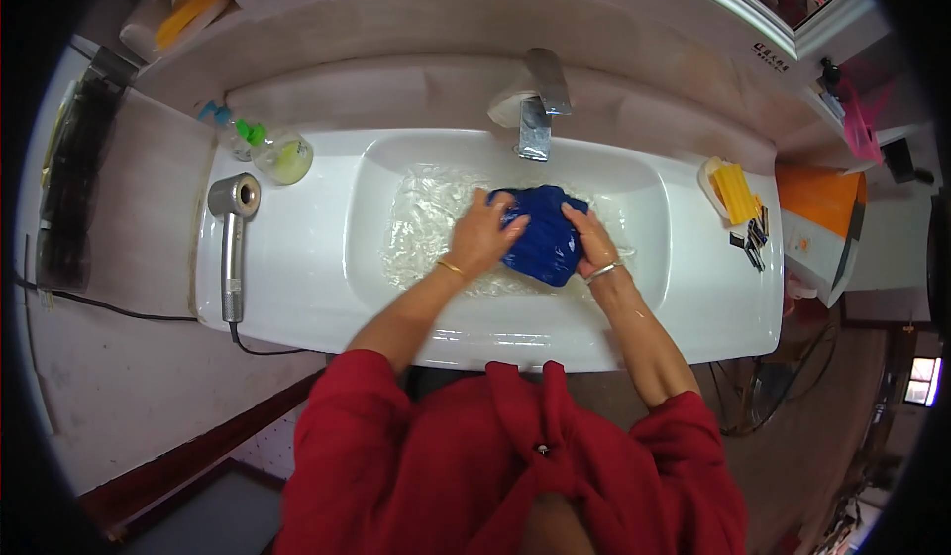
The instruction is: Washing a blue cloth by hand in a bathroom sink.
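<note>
Left hand (483, 232), right hand (594, 241) both gripping soaked royal-blue cloth (543, 236) in glossy white rectangular basin (649, 228) of clear water (424, 220); wetting done, washing seemingly midway, wringing remains.

A glossy white, rounded-rectangular sink (297, 248) in front of me holds clear, rippling water (421, 228). On its left ledge lies a silver tubular hair dryer (233, 258), near a green-topped clear pump bottle (289, 162); its right ledge bears a shallow white dish (710, 181) and small dark clips (756, 252).
</note>
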Demonstrator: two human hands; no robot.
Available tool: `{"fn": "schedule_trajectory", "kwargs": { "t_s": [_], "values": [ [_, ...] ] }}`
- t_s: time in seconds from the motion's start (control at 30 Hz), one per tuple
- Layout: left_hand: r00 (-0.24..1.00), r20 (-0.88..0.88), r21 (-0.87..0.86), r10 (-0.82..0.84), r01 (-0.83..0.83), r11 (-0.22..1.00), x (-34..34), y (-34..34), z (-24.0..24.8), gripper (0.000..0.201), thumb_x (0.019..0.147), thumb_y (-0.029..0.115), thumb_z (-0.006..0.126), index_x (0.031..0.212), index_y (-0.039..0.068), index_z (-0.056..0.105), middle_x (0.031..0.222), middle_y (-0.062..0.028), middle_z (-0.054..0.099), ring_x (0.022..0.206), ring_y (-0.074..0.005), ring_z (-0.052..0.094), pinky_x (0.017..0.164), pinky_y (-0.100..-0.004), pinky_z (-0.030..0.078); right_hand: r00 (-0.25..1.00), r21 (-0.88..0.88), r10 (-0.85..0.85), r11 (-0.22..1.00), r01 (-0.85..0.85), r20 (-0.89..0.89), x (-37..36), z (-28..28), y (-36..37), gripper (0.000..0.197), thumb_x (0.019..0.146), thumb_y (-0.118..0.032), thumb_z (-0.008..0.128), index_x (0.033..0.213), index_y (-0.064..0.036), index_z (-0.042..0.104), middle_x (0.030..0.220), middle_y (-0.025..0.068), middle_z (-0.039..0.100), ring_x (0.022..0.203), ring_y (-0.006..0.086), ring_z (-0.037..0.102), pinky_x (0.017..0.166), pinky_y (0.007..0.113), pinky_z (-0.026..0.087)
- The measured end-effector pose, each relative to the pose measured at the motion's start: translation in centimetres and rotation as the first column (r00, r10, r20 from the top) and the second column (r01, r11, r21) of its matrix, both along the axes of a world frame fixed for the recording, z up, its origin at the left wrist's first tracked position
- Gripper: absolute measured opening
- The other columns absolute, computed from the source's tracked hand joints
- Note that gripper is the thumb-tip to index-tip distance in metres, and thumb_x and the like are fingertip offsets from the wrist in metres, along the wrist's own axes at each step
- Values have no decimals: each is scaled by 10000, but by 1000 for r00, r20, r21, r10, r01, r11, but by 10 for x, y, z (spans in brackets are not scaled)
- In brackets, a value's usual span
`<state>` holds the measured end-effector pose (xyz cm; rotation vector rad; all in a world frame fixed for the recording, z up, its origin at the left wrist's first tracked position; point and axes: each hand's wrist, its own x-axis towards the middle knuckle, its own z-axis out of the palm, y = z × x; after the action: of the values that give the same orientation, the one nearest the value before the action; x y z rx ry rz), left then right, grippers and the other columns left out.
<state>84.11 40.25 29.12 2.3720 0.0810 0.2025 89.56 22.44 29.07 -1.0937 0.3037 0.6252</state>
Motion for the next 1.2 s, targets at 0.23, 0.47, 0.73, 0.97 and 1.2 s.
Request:
{"fn": "schedule_trajectory", "kwargs": {
  "t_s": [0.23, 0.47, 0.73, 0.97, 1.2],
  "values": [
    [964, -204, 411, 172, -75, 909, -35, 83, -3, 538, 738, 240, 686, 1231, 213, 472, 1421, -193, 148, 1243, -418, 230, 883, -602, 341, 891, -592, 310, 804, -59, 332, -9, -8, -61, 391, 705, -63, 690, 1071, -39, 553, 862, 63, 583, 748, 130, 555, 676, 251, 465],
    [827, -434, 345, -357, 518, 782, -40, 60, -16, 591, 701, 265, 706, 1245, 223, 479, 1407, -152, 222, 1246, -402, 248, 905, -641, 287, 289, -919, 882, 393, -14, 372, -40, -35, -41, 433, 633, -72, 690, 1043, -98, 554, 950, 135, 519, 938, 315, 481, 863, 376, 397],
    [707, -566, 230, -424, 630, 742, -40, 71, -13, 532, 713, 117, 639, 1221, 206, 512, 1320, -149, 356, 1163, -337, 370, 870, -566, 349, 190, -963, 974, -68, -259, -120, -21, -24, -34, 426, 731, -160, 586, 1134, -47, 512, 957, 213, 615, 915, 348, 598, 798, 431, 468],
    [819, -469, 433, -331, 540, 722, -44, 87, -13, 313, 823, 110, 460, 1109, 154, 580, 1087, -158, 557, 983, -309, 539, 820, -463, 436, 246, -907, 961, 210, -366, 123, 2, -19, -70, 239, 784, -223, 588, 912, -31, 650, 843, 147, 648, 779, 307, 612, 760, 365, 482],
    [986, 150, -135, -79, 100, 986, -17, 105, 97, 248, 825, -60, 453, 1026, 17, 575, 771, -107, 590, 655, -187, 568, 642, -294, 474, 550, -592, 568, 790, -157, 612, 41, 138, -79, 137, 828, -144, 606, 818, -9, 627, 709, -49, 553, 681, 36, 482, 619, 197, 413]
  ]
}}
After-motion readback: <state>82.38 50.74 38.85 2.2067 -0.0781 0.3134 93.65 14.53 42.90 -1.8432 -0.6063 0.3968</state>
